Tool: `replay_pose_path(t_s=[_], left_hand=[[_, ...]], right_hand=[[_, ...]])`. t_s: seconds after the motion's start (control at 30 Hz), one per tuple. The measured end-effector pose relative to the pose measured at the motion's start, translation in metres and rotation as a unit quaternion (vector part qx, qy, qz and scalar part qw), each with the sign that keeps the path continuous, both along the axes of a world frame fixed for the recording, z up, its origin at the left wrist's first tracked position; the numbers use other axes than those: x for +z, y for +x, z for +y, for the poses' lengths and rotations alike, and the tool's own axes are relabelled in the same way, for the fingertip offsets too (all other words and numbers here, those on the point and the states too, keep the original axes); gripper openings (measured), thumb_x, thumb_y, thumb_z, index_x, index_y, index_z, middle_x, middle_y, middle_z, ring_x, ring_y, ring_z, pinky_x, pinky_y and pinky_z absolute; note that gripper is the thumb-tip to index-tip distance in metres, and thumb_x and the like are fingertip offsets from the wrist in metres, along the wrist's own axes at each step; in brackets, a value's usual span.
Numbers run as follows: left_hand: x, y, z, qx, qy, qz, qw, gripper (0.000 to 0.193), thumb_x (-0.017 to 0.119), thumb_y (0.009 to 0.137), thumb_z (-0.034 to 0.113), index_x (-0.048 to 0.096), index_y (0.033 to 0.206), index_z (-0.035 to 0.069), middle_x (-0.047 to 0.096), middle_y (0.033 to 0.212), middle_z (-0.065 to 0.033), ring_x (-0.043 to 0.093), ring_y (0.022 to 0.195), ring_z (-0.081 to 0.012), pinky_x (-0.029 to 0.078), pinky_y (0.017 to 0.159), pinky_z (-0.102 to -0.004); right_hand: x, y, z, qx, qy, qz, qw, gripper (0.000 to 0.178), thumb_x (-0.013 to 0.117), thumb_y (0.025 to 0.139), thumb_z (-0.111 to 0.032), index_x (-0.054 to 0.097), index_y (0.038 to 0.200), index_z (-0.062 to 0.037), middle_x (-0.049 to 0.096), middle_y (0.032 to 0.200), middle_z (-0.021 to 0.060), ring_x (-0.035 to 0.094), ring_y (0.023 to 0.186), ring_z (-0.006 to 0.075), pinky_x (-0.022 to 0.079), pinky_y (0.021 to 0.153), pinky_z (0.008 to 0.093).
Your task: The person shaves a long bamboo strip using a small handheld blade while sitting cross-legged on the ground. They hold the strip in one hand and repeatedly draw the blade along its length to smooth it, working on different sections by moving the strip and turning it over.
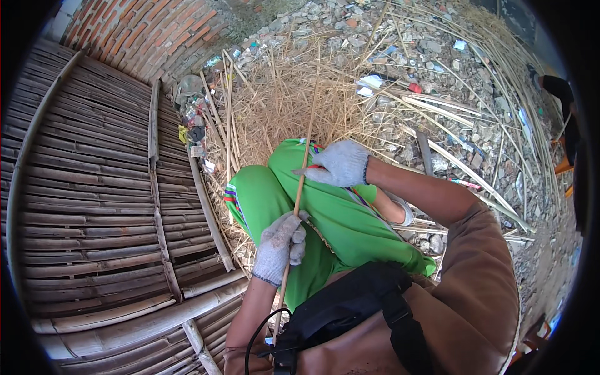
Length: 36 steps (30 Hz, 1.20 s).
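Observation:
A long, thin bamboo strip point(302, 181) runs lengthwise over my lap, its far end above a pile of shavings. My left hand point(275, 250), in a grey-white knit glove, is closed around the strip's lower part. Farther up, my gloved right hand point(340, 164) is closed on a small knife point(302, 170). Its blade lies against or across the strip, and a bit of red shows by the fingers. Most of the knife's handle is hidden in the glove. Beneath both hands are my legs in green trousers point(319, 215).
Straw-coloured bamboo shavings point(275, 106) lie heaped beyond my knees. To the left stands a bamboo-slat platform point(94, 244), with a brick wall point(150, 31) behind. Split bamboo lengths point(462, 164) and litter cover the stony ground at right. Someone's dark-clothed limb point(556, 89) shows at the far right edge.

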<state>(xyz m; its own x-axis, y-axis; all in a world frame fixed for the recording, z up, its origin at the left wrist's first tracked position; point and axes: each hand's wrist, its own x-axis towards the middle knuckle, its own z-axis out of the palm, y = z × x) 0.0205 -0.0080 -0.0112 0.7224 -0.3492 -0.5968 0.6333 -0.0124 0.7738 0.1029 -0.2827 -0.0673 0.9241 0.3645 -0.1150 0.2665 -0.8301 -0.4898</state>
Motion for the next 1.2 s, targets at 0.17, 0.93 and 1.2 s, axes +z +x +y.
replay_pose_path(t_s=[0.17, 0.93, 1.2], left_hand=[[-0.004, -0.003, -0.002, -0.017, 0.07, -0.04, 0.997, 0.039, 0.064, 0.116, 0.031, 0.067, 0.138, -0.001, 0.06, 0.077, 0.0011, 0.049, 0.047, -0.008, 0.036, 0.041, -0.0265], [0.007, -0.011, -0.002, -0.044, 0.131, -0.078, 0.987, 0.04, 0.062, 0.117, 0.034, 0.067, 0.136, 0.0, 0.059, 0.076, 0.0018, 0.05, 0.047, -0.0073, 0.039, 0.042, -0.0252], [0.004, -0.018, 0.011, -0.054, 0.121, -0.086, 0.987, 0.042, 0.062, 0.117, 0.035, 0.067, 0.135, -0.002, 0.058, 0.075, 0.0013, 0.05, 0.048, -0.0075, 0.038, 0.042, -0.0253]], right_hand=[[-0.007, 0.004, -0.002, 0.011, 0.015, -0.011, 1.0, 0.075, 0.043, 0.109, -0.072, 0.081, 0.092, -0.0106, 0.078, 0.089, 0.0236, 0.077, 0.083, 0.0455, 0.061, 0.076, 0.059], [-0.017, 0.024, -0.021, 0.024, 0.003, -0.039, 0.999, 0.07, 0.045, 0.108, -0.073, 0.081, 0.097, -0.0141, 0.078, 0.088, 0.0215, 0.077, 0.082, 0.0455, 0.061, 0.075, 0.0586], [-0.032, 0.062, -0.048, -0.027, 0.017, -0.018, 0.999, 0.071, 0.045, 0.107, -0.074, 0.085, 0.11, -0.0153, 0.081, 0.103, 0.0217, 0.078, 0.098, 0.0461, 0.062, 0.086, 0.0566]])
